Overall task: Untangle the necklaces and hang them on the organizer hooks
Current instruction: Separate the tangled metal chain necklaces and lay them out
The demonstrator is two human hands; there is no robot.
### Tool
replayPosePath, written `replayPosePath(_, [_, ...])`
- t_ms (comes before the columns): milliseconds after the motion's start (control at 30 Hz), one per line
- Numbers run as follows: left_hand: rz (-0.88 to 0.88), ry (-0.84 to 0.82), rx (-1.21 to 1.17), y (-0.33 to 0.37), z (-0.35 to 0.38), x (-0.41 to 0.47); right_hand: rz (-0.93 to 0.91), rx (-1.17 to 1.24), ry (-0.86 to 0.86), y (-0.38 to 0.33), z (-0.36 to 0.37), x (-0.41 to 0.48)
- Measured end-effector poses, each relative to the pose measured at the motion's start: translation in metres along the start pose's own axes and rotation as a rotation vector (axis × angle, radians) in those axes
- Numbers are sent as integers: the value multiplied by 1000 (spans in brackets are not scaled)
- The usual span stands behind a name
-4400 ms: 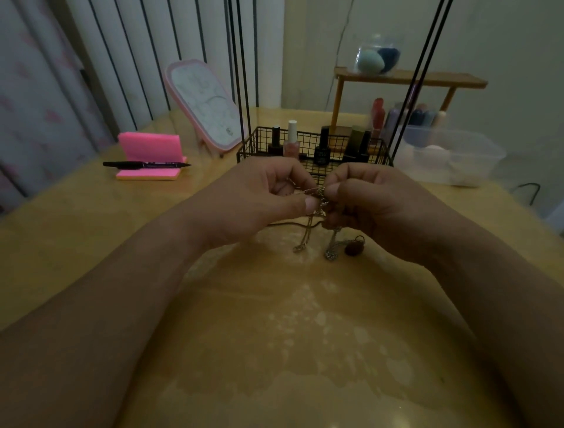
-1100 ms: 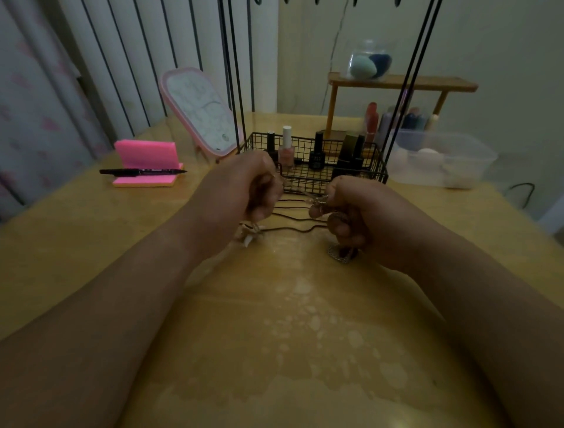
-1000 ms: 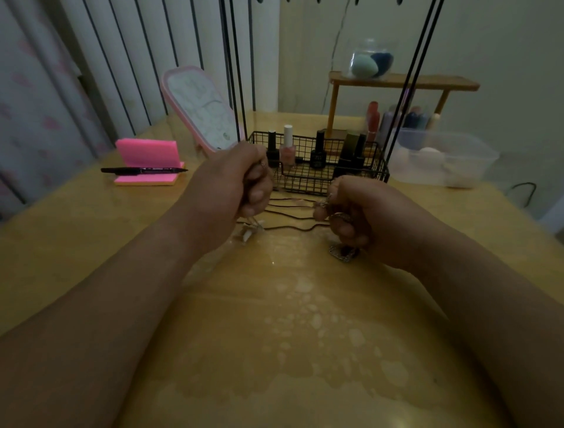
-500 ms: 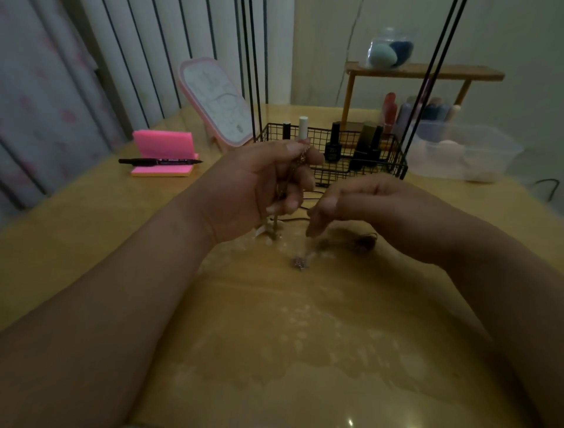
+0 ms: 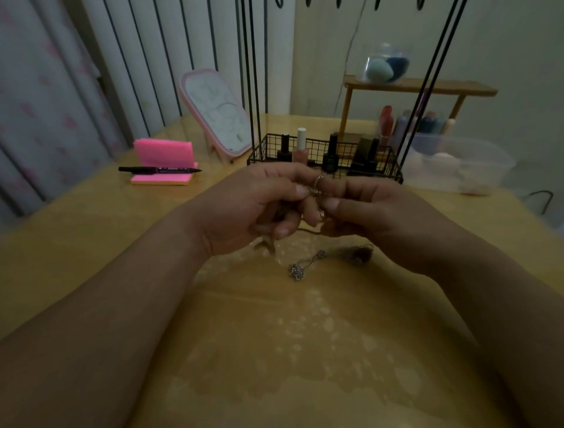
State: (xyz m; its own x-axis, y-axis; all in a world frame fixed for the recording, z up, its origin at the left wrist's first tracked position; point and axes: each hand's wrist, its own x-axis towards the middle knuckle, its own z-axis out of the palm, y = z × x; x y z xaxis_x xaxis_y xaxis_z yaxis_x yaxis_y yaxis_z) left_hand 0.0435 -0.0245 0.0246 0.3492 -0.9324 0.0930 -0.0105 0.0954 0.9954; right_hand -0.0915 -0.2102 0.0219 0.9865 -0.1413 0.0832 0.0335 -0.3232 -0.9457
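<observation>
Dim light falls on the yellow worktop (image 5: 274,351), and your two hands meet just above it, fingertip to fingertip. Your left hand (image 5: 253,210) is curled, with thumb and fingers pinching the gold chain (image 5: 319,183). Something small dangles beneath that palm, too blurred to name. Your right hand (image 5: 381,214) pinches the same chain from the other side, thumb against forefinger, the other fingers folded in.

So the tangle sits squarely between your hands, no nearer one than the other, and a short loop of chain stands up above your fingertips. A dark cord (image 5: 308,231) sags between your hands just below the pinch.

The silver chain (image 5: 302,268) is not in either grip. It lies on the worktop on your side of the hands, below them. Its line slants from a bunched end under the gap between your hands up towards the pendant (image 5: 361,253), tucked beneath your right wrist, so your right hand is the nearer one for it.

The organizer's wire basket (image 5: 262,152) stands just beyond your knuckles. Its rods (image 5: 253,76) climb to the hooks (image 5: 338,3), high above and beyond both hands. I judge that hanging a freed chain will mean a lift up and away from you.
</observation>
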Motion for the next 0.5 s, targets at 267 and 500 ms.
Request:
replayPosePath(267, [-46,2,-8,1,-2,0,66,364,107,-9,2,1])
replayPosePath(500, [-80,1,82,4,-3,-2,12,393,175,-11,-6,1])
